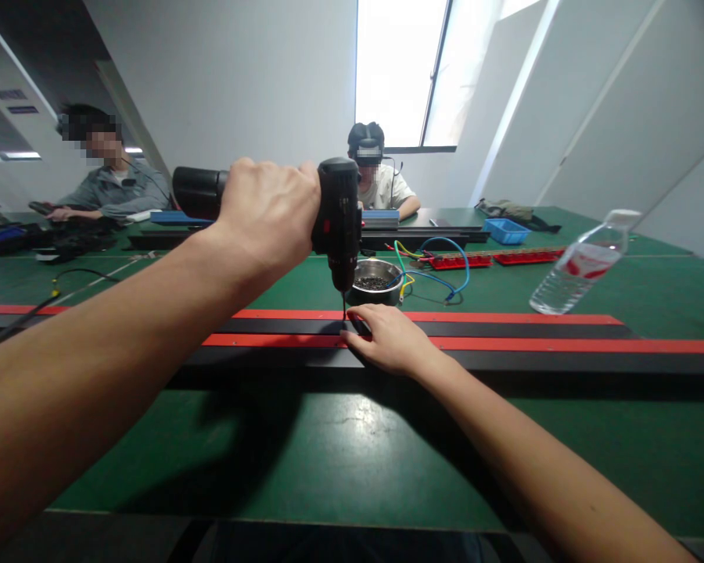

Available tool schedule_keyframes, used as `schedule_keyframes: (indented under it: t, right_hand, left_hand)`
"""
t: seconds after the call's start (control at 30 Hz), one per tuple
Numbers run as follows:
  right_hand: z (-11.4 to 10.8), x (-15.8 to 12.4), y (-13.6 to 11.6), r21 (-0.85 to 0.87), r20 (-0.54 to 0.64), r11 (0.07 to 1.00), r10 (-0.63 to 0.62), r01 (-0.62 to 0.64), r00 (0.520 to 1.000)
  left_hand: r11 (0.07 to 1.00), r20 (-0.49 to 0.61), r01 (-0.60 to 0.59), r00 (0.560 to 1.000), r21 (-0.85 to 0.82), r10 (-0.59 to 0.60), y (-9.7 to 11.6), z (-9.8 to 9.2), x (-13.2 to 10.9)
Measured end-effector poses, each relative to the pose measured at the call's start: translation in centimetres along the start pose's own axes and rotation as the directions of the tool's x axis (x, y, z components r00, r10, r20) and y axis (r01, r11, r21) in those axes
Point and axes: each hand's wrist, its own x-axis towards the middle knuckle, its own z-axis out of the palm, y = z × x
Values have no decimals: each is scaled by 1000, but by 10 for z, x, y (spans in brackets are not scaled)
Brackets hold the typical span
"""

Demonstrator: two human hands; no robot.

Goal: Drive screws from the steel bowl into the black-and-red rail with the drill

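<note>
Reading the clock around the bit of the black drill [339, 209]: at ten o'clock, well apart, a seated person in a grey jacket [138, 190] behind the green table [352, 461]. Between nine and ten, a dark bundle [73, 238]; at nine, a thin black cable [88, 271] with a yellow piece on it. At eleven, just above the bit, the left hand [270, 203], fingers wrapped firmly around the drill's handle, with the battery end jutting out toward nine. From that grip, drill body at three o'clock, upright, with nose and bit [344, 303] pointing down to six. Beneath the bit, two long black bars with red strips [563, 345], lying side by side from nine to three; contact too small to tell.

Just past twelve, across the table, a person in a white shirt [381, 189]. Near one-thirty, a metal bowl [360, 286] holding small dark pieces. Between three and four, the right hand [394, 338], thumb and forefinger reaching around the bit's lower end, right by the bars; cannot tell whether pinched on anything. Toward two, coloured wires [468, 272], red pieces [461, 262] and a blue tray [508, 238]. Between two and three, a clear bottle [587, 264], tilted in view.
</note>
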Motion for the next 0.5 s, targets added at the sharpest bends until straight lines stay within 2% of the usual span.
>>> schedule_keyframes:
  t: [0.1,0.37,0.5]
  right_hand:
    - [0,0,0,1,-4,1000,-1,1,1000]
    - [0,0,0,2,-5,1000,-2,2,1000]
    - [0,0,1,8,0,1000,-5,5,1000]
  left_hand:
    - [1000,-4,-9,1000,21,9,-1,0,-1]
    - [993,32,48,998,-110,-44,-3,1,-1]
    - [994,19,48,999,-95,-47,-4,1,-5]
